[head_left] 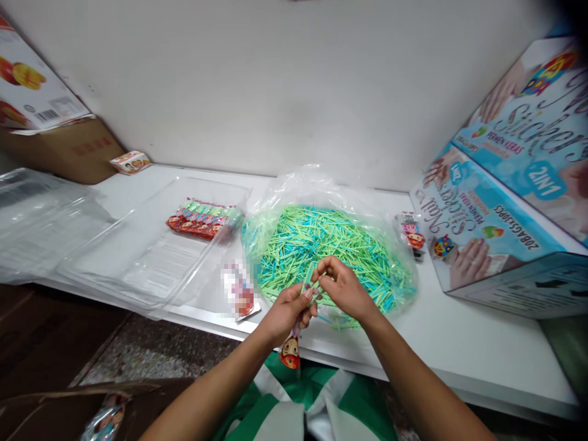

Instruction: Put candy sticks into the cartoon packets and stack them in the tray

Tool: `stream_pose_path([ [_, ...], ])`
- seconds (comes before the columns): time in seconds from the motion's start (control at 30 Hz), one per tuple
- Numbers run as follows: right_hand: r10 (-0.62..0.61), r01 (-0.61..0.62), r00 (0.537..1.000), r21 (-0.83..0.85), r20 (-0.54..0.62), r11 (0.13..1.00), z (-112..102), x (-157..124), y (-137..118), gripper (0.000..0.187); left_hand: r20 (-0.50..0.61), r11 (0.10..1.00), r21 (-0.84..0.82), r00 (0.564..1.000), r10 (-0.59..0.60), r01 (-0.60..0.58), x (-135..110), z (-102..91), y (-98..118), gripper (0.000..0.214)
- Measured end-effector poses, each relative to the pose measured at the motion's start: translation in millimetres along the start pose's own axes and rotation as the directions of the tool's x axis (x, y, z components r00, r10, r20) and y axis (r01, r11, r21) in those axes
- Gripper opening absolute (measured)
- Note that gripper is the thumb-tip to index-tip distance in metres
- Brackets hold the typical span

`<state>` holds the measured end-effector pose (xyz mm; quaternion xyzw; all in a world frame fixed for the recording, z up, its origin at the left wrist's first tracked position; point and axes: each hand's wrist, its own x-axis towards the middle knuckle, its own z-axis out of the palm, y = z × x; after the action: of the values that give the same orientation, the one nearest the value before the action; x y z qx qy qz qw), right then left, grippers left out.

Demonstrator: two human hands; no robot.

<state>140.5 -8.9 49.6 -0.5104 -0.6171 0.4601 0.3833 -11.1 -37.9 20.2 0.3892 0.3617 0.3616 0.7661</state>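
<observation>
My left hand [285, 311] is closed around a small candy packet [290, 353], whose red end with a printed cartoon face hangs below the fingers. Thin green sticks [309, 277] poke up at the fingertips of that hand. My right hand [345, 289] meets it there, its thumb and finger pinched on a green stick. Just behind both hands, a clear plastic bag [307, 182] lies open around a heap of green and blue sticks [328, 236]. Left of my hands, a partly blurred packet [239, 291] lies near the table edge.
A clear plastic tray [114, 263] holds a row of packets [204, 219]. More clear trays [37, 226] lie at far left, before cartons [68, 150] and a small box [131, 162]. Printed boxes [496, 226] stand at right beside small packets [412, 236]. A white wall [275, 86] rises behind.
</observation>
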Motion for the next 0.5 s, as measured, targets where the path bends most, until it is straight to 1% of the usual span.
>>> stream_pose_path([
  [0.07,0.018,-0.018,1.0,0.044,0.01,0.999,1.5,-0.9,-1.1,0.02,-0.002,1.0,-0.009,1.0,0.004,-0.004,0.3,0.2,-0.1,0.032],
  [0.13,0.019,-0.019,1.0,0.023,0.022,1.0,2.1,-1.7,-1.7,0.025,0.0,1.0,-0.019,1.0,0.013,-0.013,0.4,0.1,0.3,0.032],
  [0.23,0.004,-0.003,1.0,-0.016,0.018,1.0,2.2,-2.2,-0.8,0.023,0.011,1.0,0.002,1.0,0.015,-0.015,-0.1,-0.4,1.4,0.034],
  [0.33,0.006,-0.006,1.0,0.004,0.009,1.0,2.5,-1.5,1.0,0.022,0.015,1.0,0.02,1.0,0.021,-0.021,-0.4,-1.2,1.1,0.034],
  [0.5,0.0,0.0,1.0,-0.023,0.029,1.0,1.2,-0.9,-0.6,0.017,0.039,1.0,-0.023,0.999,0.005,-0.004,-0.5,-2.2,-1.6,0.032],
])
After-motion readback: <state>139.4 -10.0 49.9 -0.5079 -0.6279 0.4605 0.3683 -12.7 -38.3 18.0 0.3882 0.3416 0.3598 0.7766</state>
